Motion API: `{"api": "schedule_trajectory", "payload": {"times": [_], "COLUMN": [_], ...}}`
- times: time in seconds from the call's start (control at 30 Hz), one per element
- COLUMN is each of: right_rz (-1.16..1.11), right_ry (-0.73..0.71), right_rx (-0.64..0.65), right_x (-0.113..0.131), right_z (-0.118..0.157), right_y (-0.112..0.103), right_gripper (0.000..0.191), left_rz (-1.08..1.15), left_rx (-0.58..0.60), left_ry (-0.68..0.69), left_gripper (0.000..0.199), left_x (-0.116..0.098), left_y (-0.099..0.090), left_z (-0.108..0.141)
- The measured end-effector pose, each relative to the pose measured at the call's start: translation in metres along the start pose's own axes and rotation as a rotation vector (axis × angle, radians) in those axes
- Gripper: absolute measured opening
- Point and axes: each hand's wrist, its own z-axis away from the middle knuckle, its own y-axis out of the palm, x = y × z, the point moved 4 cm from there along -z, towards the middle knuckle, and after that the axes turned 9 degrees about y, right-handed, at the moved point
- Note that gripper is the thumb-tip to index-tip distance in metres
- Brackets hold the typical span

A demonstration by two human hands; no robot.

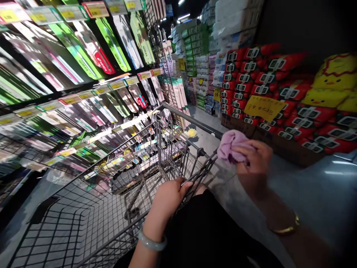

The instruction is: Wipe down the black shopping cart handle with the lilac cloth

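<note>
A grey wire shopping cart (122, 219) stands in front of me, its basket to the left. My left hand (174, 193) is closed around the wire side of the cart, near the bottom middle of the view. A bunched lilac cloth (231, 146) is pressed against the right end of the cart's handlebar (192, 120). My right hand (255, 158) grips that cloth from the right, fingers bent over it. The cloth hides the end of the bar. Only wire mesh and the floor below show inside the basket.
At left, a shelf rack (92, 87) holds rows of packaged toothbrushes. Stacked red packs (290, 93) with a yellow price sign (264, 108) stand at right, beside yellow chick-faced packs (331, 80). A small yellow item (192, 133) appears beyond the handlebar. Stacked goods line the aisle behind.
</note>
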Motion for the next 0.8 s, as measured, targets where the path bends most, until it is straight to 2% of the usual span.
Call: {"api": "schedule_trajectory", "payload": {"times": [0.07, 0.17, 0.23, 0.3, 0.37, 0.43, 0.5, 0.57, 0.7, 0.8], "right_rz": [0.027, 0.007, -0.047, -0.114, -0.15, -0.166, -0.183, -0.2, -0.179, -0.228], "right_ry": [0.015, 0.023, 0.037, 0.08, 0.156, 0.215, 0.216, 0.166, 0.139, 0.19], "right_rx": [-0.009, 0.064, 0.203, 0.301, 0.285, 0.195, 0.134, 0.164, 0.314, 0.326], "right_x": [-0.002, 0.0, 0.001, -0.001, -0.004, -0.006, -0.004, 0.001, 0.005, 0.012], "right_z": [-0.002, 0.031, 0.059, 0.075, 0.071, 0.057, 0.049, 0.058, 0.101, 0.101], "right_y": [0.005, 0.024, 0.037, 0.04, 0.033, 0.024, 0.022, 0.03, 0.048, 0.038], "right_gripper": [0.031, 0.027, 0.022, 0.018, 0.017, 0.017, 0.018, 0.019, 0.019, 0.02], "left_rz": [-0.007, -0.024, -0.031, -0.035, -0.034, -0.027, -0.025, -0.033, -0.052, -0.057], "left_rx": [0.001, 0.003, 0.004, 0.009, 0.015, 0.019, 0.023, 0.023, 0.028, 0.044], "left_ry": [-0.015, -0.035, -0.035, -0.03, -0.029, -0.033, -0.041, -0.038, -0.029, -0.043], "left_gripper": [0.053, 0.054, 0.055, 0.055, 0.056, 0.056, 0.056, 0.055, 0.056, 0.055], "left_x": [0.0, 0.0, 0.0, -0.001, -0.001, -0.001, -0.002, -0.003, -0.004, -0.003], "left_y": [0.0, 0.0, 0.0, 0.001, 0.001, 0.0, 0.0, -0.001, -0.001, 0.0], "left_z": [0.001, 0.001, 0.0, 0.0, -0.001, 0.0, 0.001, 0.001, 0.0, -0.001]}}
